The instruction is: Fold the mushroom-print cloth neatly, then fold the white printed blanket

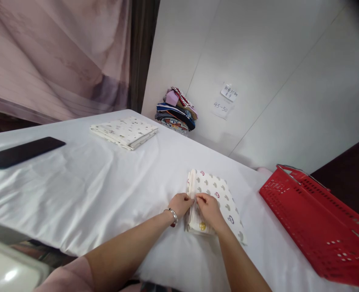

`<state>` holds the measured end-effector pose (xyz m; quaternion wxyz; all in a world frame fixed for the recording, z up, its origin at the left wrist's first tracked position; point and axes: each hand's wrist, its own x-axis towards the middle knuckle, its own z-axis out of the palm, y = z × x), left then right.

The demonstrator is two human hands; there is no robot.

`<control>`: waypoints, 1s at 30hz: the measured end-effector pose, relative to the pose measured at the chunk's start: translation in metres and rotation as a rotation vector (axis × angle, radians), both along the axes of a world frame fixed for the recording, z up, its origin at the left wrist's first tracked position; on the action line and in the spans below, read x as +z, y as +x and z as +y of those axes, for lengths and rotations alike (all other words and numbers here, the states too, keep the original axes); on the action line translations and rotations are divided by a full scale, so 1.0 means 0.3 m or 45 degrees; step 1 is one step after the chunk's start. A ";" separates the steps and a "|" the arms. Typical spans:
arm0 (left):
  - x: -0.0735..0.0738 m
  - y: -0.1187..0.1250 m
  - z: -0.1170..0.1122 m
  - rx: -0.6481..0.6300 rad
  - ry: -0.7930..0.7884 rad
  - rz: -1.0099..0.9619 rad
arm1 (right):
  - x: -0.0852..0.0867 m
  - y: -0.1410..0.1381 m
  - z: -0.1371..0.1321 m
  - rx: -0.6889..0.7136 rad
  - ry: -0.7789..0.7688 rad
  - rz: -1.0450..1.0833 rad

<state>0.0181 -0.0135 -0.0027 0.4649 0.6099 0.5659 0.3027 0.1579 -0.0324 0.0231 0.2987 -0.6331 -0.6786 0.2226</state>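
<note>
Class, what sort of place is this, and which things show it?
Probably a laundry or textile folding room: left hand and right hand grip a folded patterned cloth on a sheet-covered table, a second folded cloth lies behind, a red plastic basket alongside.

Only one view exists, from a camera worn on the person's head. It faces forward and down across the white counter point(85, 190) toward the wall point(252, 52) behind it. The left hand point(181, 204) and right hand point(209, 209) appear close, low in the middle of the frame.
</note>
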 end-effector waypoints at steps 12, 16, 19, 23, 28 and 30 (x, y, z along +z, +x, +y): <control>-0.007 0.006 -0.012 0.000 0.102 0.022 | 0.073 -0.062 0.217 -0.062 -0.158 -0.687; -0.032 0.011 -0.012 0.000 0.170 0.001 | 0.070 -0.071 0.228 -0.049 -0.216 -0.769; -0.039 0.013 -0.013 -0.003 0.194 -0.008 | 0.073 -0.068 0.233 -0.021 -0.263 -0.807; -0.031 0.012 -0.015 -0.024 0.203 0.014 | 0.075 -0.070 0.241 -0.004 -0.307 -0.865; -0.026 0.010 -0.017 -0.031 0.202 0.021 | 0.081 -0.080 0.242 -0.004 -0.318 -0.923; -0.028 0.011 -0.016 -0.027 0.204 0.019 | 0.084 -0.083 0.240 -0.008 -0.322 -0.932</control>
